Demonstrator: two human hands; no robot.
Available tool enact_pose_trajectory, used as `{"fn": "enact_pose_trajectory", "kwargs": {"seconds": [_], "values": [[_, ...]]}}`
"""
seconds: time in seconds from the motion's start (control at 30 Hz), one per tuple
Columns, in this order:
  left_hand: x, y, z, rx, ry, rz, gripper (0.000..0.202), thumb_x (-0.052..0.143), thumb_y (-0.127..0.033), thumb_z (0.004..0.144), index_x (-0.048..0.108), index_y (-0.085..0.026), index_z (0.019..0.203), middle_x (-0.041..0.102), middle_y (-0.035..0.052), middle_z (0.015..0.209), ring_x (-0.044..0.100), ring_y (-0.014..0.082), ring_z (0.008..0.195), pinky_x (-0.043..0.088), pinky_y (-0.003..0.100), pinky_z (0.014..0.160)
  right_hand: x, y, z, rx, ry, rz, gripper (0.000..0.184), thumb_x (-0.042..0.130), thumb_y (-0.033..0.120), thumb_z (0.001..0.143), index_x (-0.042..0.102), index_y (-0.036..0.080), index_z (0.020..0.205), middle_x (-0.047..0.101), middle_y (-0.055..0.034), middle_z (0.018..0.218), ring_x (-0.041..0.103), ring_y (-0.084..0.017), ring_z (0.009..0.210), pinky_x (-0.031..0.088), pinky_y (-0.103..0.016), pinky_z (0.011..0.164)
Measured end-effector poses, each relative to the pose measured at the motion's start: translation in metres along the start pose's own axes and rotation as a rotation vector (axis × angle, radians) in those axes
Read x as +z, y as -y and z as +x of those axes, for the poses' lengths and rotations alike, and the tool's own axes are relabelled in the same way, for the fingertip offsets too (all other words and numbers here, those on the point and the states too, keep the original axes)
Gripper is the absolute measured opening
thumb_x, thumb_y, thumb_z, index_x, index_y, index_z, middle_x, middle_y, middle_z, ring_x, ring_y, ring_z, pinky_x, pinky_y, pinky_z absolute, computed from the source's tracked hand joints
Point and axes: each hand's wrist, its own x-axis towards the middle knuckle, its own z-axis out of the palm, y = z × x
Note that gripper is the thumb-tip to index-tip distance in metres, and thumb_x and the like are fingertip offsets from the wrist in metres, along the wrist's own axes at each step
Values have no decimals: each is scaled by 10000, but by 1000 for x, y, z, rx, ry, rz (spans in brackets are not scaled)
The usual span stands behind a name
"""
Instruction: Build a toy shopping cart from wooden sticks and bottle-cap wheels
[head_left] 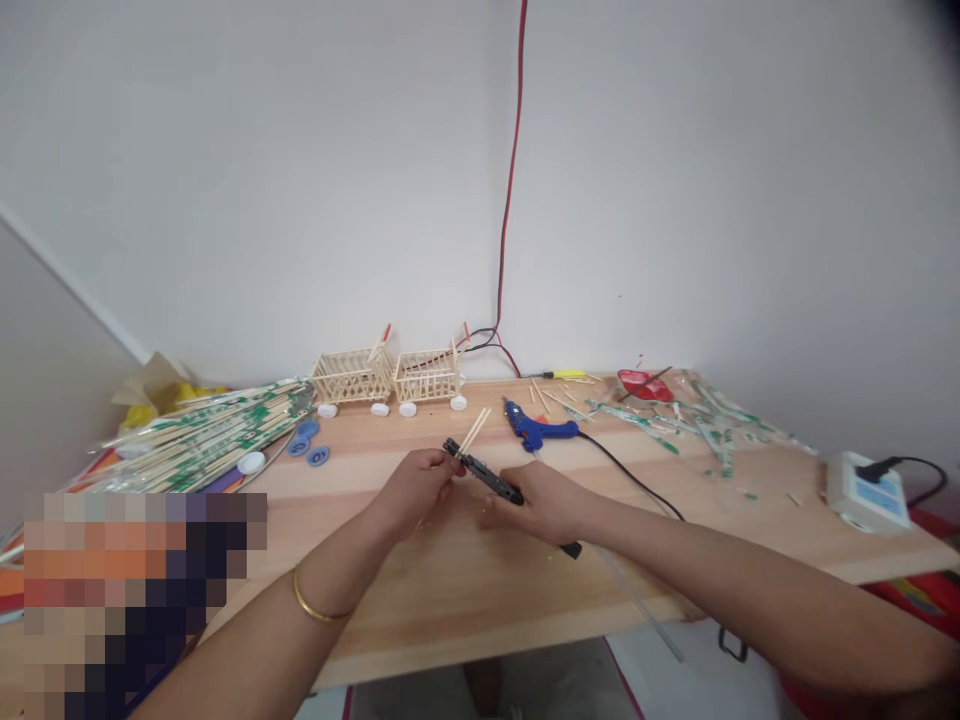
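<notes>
My right hand is closed round dark-handled pliers, whose jaws point up and to the left. Two short wooden sticks rise at a slant beside the jaws, and my left hand pinches their lower ends. Whether the jaws are closed on the sticks cannot be made out. A blue glue gun lies just beyond my right hand, with its black cord trailing right. Behind my hands stand two small stick-built carts with white wheels.
Wrapped chopsticks are heaped at the left, near blue bottle caps and a white cap. Torn wrappers, cut stick pieces and a yellow-handled tool lie at the back right. A white power box sits at the right edge.
</notes>
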Motion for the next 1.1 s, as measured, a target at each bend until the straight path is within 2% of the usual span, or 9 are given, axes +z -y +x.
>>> {"fn": "enact_pose_trajectory", "kwargs": {"seconds": [0.17, 0.4, 0.53, 0.63, 0.73, 0.87, 0.93, 1.07, 1.1], "values": [[-3, 11, 8, 18, 84, 4, 409, 579, -555, 740, 549, -158, 646, 435, -53, 426, 317, 72, 389, 182, 224, 413, 2, 0, 3, -13, 63, 87, 451, 441, 555, 859, 599, 167, 690, 575, -26, 592, 467, -124, 526, 257, -242, 468], [-5, 15, 14, -42, 186, -215, 368, 672, -480, 682, 512, -150, 649, 405, -74, 437, 322, 50, 394, 211, 201, 430, -3, 2, 12, 33, 161, 98, 429, 429, 503, 864, 564, 171, 629, 515, -12, 546, 459, -126, 512, 293, -240, 472], [-6, 13, 15, -72, 179, -216, 327, 664, -434, 699, 528, -142, 645, 397, -70, 426, 309, 47, 375, 189, 201, 407, -4, 3, 12, 61, 180, 114, 424, 448, 501, 857, 556, 168, 618, 502, -8, 530, 441, -120, 490, 287, -240, 459], [-5, 11, 15, -76, 160, -215, 316, 654, -432, 707, 544, -142, 649, 438, -52, 447, 361, 60, 386, 239, 205, 407, -4, 3, 11, 35, 164, 108, 412, 448, 490, 858, 546, 170, 617, 501, -6, 537, 440, -120, 495, 284, -237, 457], [-4, 11, 14, -57, 134, -214, 317, 645, -447, 711, 562, -143, 684, 486, -37, 511, 409, 69, 419, 272, 205, 415, -6, 1, 11, 14, 133, 92, 400, 469, 490, 848, 550, 169, 624, 527, -13, 566, 455, -124, 518, 289, -235, 469], [-4, 9, 13, -29, 106, -160, 354, 589, -502, 742, 571, -149, 725, 498, -36, 569, 381, 69, 421, 253, 205, 410, -10, 0, 12, -6, 111, 110, 420, 464, 525, 852, 538, 174, 634, 527, -6, 555, 448, -121, 507, 282, -234, 466], [-8, 5, 12, 73, 15, -13, 339, 545, -485, 781, 582, -153, 720, 524, -14, 600, 445, 103, 491, 328, 223, 468, -11, 1, 13, -2, 102, 140, 425, 462, 530, 855, 524, 176, 627, 528, -3, 538, 455, -121, 496, 288, -233, 467], [-12, -13, -4, 570, -466, 337, 198, 578, -365, 787, 610, -175, 742, 591, 44, 786, 521, 181, 794, 415, 288, 718, -8, 2, 15, 101, 58, 331, 484, 416, 543, 880, 478, 182, 563, 546, -17, 503, 503, -125, 478, 360, -239, 502], [-9, -16, -11, 624, -503, 357, 204, 566, -369, 806, 609, -179, 742, 583, 45, 784, 511, 181, 799, 411, 295, 739, -6, 2, 15, 130, 42, 403, 504, 393, 556, 887, 477, 182, 559, 544, -18, 492, 507, -126, 467, 376, -243, 510]]}}
